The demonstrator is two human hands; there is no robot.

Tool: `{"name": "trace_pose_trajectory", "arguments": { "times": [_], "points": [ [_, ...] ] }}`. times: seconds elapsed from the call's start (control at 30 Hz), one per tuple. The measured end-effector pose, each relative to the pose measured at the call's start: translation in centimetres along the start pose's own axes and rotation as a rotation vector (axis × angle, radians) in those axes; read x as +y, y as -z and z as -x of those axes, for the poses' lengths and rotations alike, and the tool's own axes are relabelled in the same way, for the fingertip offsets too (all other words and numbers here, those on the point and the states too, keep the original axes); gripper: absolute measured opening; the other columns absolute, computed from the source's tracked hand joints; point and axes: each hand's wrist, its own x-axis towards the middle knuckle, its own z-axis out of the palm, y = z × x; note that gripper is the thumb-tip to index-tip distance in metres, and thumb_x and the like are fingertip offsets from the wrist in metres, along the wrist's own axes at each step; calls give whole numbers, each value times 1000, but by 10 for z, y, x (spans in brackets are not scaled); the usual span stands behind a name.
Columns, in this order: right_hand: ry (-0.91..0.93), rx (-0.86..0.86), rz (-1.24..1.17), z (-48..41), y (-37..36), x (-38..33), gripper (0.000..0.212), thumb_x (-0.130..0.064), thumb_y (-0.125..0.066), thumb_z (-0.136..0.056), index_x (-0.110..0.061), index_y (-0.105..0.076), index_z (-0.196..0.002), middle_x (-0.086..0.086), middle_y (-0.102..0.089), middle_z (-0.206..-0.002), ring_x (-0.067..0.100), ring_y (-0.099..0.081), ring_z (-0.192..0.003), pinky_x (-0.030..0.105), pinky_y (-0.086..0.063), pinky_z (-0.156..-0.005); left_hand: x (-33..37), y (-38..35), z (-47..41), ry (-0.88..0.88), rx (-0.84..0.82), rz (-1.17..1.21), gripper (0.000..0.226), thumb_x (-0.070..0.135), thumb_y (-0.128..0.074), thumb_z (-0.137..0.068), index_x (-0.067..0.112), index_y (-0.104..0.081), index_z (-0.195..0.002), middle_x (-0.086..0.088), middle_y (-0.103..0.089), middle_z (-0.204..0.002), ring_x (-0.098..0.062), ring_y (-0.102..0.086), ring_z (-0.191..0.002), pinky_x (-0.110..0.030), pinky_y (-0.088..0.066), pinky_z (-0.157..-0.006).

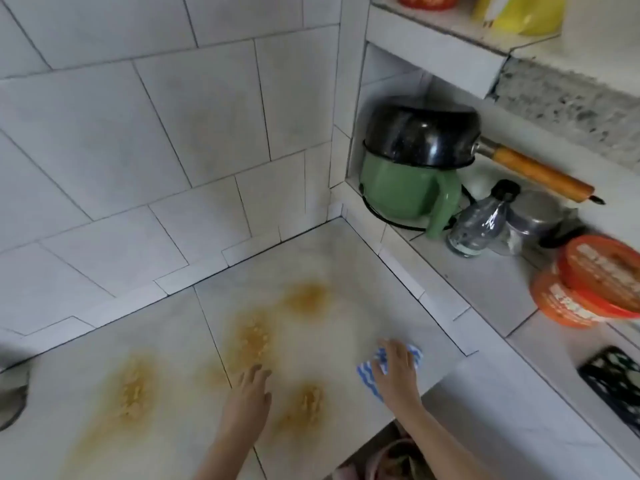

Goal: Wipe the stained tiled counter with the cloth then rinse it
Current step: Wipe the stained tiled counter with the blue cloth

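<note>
At the right edge of the desk (346, 271), my right hand (398, 368) presses flat on the blue-striped cloth (366, 373), and my left hand (249, 386) rests open-fingered beside it, holding nothing, among yellow-brown stains (254, 337). On the side ledge (485, 282) a black pot (419, 133) sits upturned over a green jug (401, 188); two stacked orange tubs (602, 271) hide their contents.

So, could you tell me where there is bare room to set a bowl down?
The counter is bare in its back corner, between the far stain and the ledge, and on the ledge beside the orange tubs. Crowded around the green jug and bottle.
</note>
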Motion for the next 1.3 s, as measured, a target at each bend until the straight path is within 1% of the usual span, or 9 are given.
{"name": "trace_pose_trajectory", "arguments": {
  "times": [0.23,0.4,0.53,0.63,0.83,1.07,1.17,1.23,1.3],
  "points": [
    [-104,-48,109,0,-10,21,57,-39,-33,-100,-16,-15,-149,5,-5,-158,21,-4,-146,34,-9,-117,11,-36,-37,-119,-42,6,54,17,-45,-95,17,-24,-145,-2,-20,-153,-24,-18,-140,-35,-23,-111],
    [-44,-140,411,-5,-43,50,44,-17,-66,-84,-8,-57,-126,33,-31,-144,49,-28,-135,55,-25,-107,0,-61,-53,-144,-6,59,46,21,-47,-85,2,-53,-128,-20,-48,-135,-44,-46,-121,-56,-44,-92],
    [-54,-35,399,-19,-54,48,93,-54,31,-83,-9,-17,-149,16,6,-157,29,14,-144,33,22,-113,1,-62,-46,-196,62,-7,50,27,-41,-85,8,-53,-130,-13,-45,-140,-37,-42,-127,-52,-43,-96],
    [110,-67,445,-26,-49,33,77,-59,20,-85,-15,6,-147,10,2,-157,21,9,-144,27,16,-113,1,-61,-46,-201,83,-12,48,27,-39,-86,9,-55,-127,-13,-48,-137,-36,-45,-125,-51,-45,-92],
    [419,-266,581,-8,-33,62,66,-56,-15,-99,-15,-19,-150,8,-24,-155,20,-18,-143,32,-11,-115,2,-57,-41,-211,51,-44,51,32,-29,-88,10,-55,-127,-12,-51,-135,-34,-48,-121,-49,-48,-86],
    [262,-95,520,-49,11,94,81,-64,-9,-90,-10,-1,-149,2,7,-155,19,3,-145,28,6,-118,6,-61,-37,-165,119,-17,48,30,-37,-89,11,-52,-131,-9,-46,-140,-32,-42,-127,-50,-43,-95],
    [194,43,420,-47,2,77,57,-34,-28,-98,0,-31,-143,10,-22,-154,26,-16,-144,19,-1,-116,7,-63,-36,-156,131,-3,47,27,-38,-92,12,-47,-135,-8,-41,-144,-31,-36,-132,-48,-36,-101],
    [127,33,421,-41,-11,67,43,-12,-45,-94,4,-45,-134,17,-39,-145,35,-31,-138,34,-19,-117,7,-64,-37,-153,133,-2,45,27,-40,-94,14,-44,-137,-6,-38,-146,-29,-32,-135,-46,-33,-104],
    [70,42,404,-38,-27,66,48,-21,-33,-97,-1,-39,-140,16,-37,-147,32,-29,-139,41,-13,-118,6,-66,-38,-148,128,-10,48,31,-35,-93,15,-43,-138,-5,-36,-147,-27,-30,-136,-45,-32,-105]
  ]
}}
